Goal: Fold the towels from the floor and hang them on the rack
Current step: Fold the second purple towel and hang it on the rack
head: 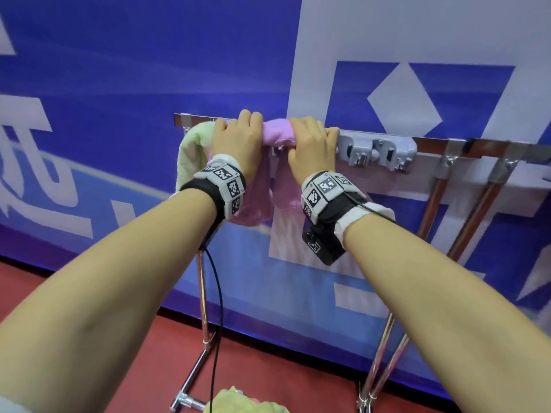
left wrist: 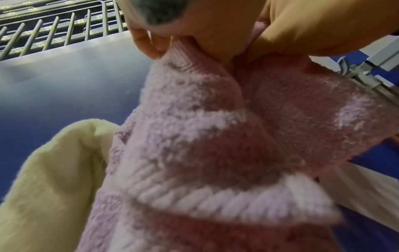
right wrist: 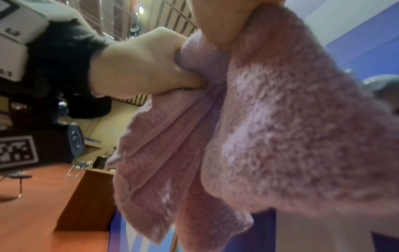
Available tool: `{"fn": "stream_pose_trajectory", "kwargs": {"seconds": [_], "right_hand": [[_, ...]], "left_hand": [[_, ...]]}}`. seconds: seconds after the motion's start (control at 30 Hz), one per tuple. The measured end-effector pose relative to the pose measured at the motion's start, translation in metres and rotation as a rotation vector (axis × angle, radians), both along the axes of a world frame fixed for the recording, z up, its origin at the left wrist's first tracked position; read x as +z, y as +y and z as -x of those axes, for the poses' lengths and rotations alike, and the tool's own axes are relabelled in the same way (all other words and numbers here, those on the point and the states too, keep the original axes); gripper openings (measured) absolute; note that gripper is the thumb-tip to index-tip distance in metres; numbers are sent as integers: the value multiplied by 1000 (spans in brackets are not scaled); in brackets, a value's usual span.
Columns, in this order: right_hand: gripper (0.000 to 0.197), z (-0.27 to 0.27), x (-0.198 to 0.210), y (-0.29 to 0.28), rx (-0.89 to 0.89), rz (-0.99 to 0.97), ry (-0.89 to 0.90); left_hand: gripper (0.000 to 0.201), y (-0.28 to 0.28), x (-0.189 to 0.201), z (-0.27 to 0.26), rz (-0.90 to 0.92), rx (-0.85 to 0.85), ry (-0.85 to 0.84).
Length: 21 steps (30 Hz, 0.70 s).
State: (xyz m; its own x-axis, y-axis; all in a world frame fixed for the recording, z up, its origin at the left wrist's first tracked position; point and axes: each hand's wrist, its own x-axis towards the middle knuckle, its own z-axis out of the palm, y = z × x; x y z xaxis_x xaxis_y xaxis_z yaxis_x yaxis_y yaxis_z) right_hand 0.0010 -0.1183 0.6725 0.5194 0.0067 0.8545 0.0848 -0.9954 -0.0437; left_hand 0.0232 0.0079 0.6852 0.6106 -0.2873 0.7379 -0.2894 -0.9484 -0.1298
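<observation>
A pink towel (head: 277, 134) is bunched over the top bar of the metal rack (head: 441, 143), its ends hanging down in front. My left hand (head: 238, 135) grips the towel on the bar from the left, and my right hand (head: 313, 141) grips it from the right, fingers curled over the bar. A pale green towel (head: 190, 153) hangs on the bar just left of my left hand. In the wrist views the pink towel (left wrist: 205, 136) (right wrist: 270, 127) fills the frame, with the green towel (left wrist: 49, 170) beside it. Another green towel (head: 244, 402) lies on the floor below.
A grey clip holder (head: 378, 150) is fixed on the bar right of my right hand. The rack's legs (head: 202, 308) stand on a red floor (head: 268, 368) against a blue and white banner wall (head: 119, 84). A black cable (head: 219, 308) hangs from my left wrist.
</observation>
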Motion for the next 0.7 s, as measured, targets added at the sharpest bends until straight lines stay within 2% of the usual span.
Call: {"fn": "stream_pose_trajectory", "kwargs": {"seconds": [0.1,0.2,0.3,0.37,0.43,0.53,0.7], "right_hand": [[38,-9,0,4,-41,62,-172],[41,-17,-4,2,-48,119,-182],[38,-22,-17,1,-40,147,-94],[42,-26,-29,1,-44,165,-58],[50,-29,-36,0,-60,139,-55],[54,-29,-38,-4,-67,71,50],[65,-23,-41,-8,-90,102,198]], "left_hand": [[30,-7,11,-11,-64,36,-25],[21,-11,7,-12,-130,65,-74],[20,-10,-7,-20,-146,-6,-2],[22,-14,-16,-23,-155,-29,-13],[21,-14,-27,-28,-83,-50,8],[37,-18,-37,-29,37,-129,163],[41,-18,-22,-32,50,-140,112]]}}
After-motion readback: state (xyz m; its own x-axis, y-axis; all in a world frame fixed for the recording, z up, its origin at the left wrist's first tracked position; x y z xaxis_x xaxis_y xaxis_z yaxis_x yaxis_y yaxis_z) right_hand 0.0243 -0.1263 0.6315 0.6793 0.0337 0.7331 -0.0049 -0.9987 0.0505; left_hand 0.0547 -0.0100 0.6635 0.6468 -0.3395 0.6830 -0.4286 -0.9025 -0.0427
